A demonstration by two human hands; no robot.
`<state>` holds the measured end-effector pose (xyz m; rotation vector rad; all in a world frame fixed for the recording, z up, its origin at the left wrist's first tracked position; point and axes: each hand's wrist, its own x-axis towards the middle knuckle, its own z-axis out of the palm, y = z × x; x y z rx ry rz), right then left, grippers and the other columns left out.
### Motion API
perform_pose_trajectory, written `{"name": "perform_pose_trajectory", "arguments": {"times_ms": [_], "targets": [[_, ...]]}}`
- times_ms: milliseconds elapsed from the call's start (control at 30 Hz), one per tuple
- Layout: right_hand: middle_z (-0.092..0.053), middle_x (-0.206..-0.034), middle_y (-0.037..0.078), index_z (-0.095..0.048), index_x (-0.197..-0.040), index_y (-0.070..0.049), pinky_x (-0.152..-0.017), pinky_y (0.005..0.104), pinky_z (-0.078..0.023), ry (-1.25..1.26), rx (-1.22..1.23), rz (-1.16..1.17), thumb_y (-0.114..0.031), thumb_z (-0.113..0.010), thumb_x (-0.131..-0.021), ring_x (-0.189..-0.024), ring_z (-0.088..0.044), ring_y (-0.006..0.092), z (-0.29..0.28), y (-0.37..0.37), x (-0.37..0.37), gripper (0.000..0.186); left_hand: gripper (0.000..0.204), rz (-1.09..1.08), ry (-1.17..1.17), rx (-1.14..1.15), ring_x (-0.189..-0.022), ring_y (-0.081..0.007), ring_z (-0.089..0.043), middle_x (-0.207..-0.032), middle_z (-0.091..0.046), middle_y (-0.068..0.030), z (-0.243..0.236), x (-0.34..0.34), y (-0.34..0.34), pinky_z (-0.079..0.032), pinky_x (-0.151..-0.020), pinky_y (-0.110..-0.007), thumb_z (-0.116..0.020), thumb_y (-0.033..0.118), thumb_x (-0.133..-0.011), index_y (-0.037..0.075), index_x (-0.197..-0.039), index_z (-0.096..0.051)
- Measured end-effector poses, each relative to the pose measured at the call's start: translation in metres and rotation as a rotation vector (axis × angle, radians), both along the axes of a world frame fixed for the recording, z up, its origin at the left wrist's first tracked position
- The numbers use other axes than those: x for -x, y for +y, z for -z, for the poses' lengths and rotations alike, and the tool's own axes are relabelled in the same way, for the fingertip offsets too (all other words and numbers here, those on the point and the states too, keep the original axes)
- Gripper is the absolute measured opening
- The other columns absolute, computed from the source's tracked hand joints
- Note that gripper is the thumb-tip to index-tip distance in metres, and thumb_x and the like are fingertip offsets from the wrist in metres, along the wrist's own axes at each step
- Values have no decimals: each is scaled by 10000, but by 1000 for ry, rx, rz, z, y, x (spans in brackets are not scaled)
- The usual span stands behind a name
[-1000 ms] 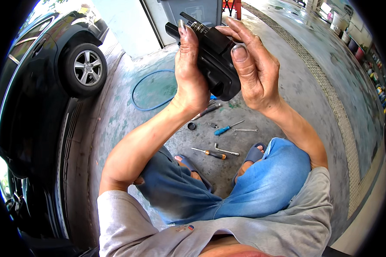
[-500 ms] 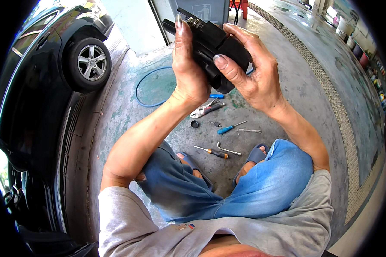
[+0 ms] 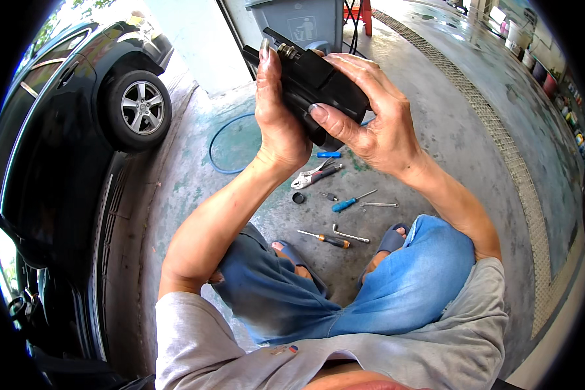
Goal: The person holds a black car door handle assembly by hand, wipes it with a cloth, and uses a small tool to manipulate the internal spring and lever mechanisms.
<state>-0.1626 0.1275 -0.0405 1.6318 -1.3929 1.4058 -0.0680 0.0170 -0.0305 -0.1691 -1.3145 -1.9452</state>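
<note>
Black plastic part (image 3: 318,77), up in the air between both hands, with a shiny metal bit (image 3: 288,52) near its far end. Left hand (image 3: 280,123) cupped along its left side, thumb pointing up; other fingers hidden, so can't tell how bent. Right hand (image 3: 378,123) half curled, thumb and fingers gripping its right side. Best to press evenly from both sides and hold it steady. Below, on the floor (image 3: 435,195), pliers (image 3: 316,175), a round black cap (image 3: 298,197) and a blue screwdriver (image 3: 345,205). Further off, a blue hose (image 3: 212,153), grey bin (image 3: 292,26) and dark car (image 3: 52,162)
</note>
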Motion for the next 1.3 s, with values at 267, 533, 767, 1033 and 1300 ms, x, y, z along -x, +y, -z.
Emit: {"name": "perform_pose_trajectory", "arguments": {"times_ms": [267,533,767,1033,1300], "targets": [[-650,-1178,219,-642,-1202,30,-940,416,-531,22,37,16,-334,-810,-810,-1121,-635,355,3,-1,2,561,677,87,-21,-70,-906,-193,-653,-997,-671,-90,0,1,-2,-538,-849,-342,-398,658,-959,35,-1108,-614],[-656,-1169,211,-646,-1191,29,-939,416,-532,14,40,-2,-308,-807,-816,-1119,-637,355,3,-3,2,529,595,102,-30,-37,-895,-170,-648,-994,-671,-73,-1,2,-5,-534,-840,-324,-442,601,-968,48,-1096,-618],[-652,-1150,210,-644,-1189,24,-897,404,-552,8,38,-9,-316,-801,-821,-1076,-655,344,5,-5,2,525,578,49,-41,3,-913,-220,-682,-1023,-692,-118,4,6,-12,-559,-855,-359,-415,527,-976,4,-1101,-627],[-650,-1150,203,-647,-1189,16,-882,392,-557,33,46,1,-311,-804,-818,-1056,-662,332,5,-4,3,519,525,45,-46,45,-923,-188,-653,-1019,-671,-96,3,3,-12,-531,-859,-334,-452,501,-969,20,-1097,-617],[-650,-1140,203,-652,-1177,20,-892,399,-549,17,31,-1,-326,-800,-817,-1050,-661,335,7,-5,2,521,568,28,-42,21,-923,-226,-689,-1029,-696,-133,8,8,-16,-562,-867,-366,-424,514,-968,2,-1113,-622]]}}
